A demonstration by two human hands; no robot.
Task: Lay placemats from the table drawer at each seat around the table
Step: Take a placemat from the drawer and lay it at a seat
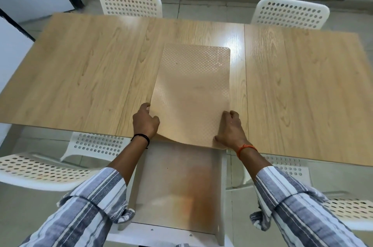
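Observation:
A beige perforated placemat (193, 89), possibly a stack, lies lengthwise on the wooden table (80, 69), its near end bulging up over the table's front edge. My left hand (145, 121) grips its left near edge, fingers curled round it. My right hand (231, 128) grips the right near edge, with the thumb on the near corner. Below the table edge the white drawer (177, 190) is pulled out toward me; its bottom shows an orange stain and nothing lies in it.
Two white perforated chairs stand at the far side, one at the left (131, 2) and one at the right (290, 12). Two more stand on my side, at the left (40, 168) and at the right (347, 210). A seam (245, 85) crosses the tabletop.

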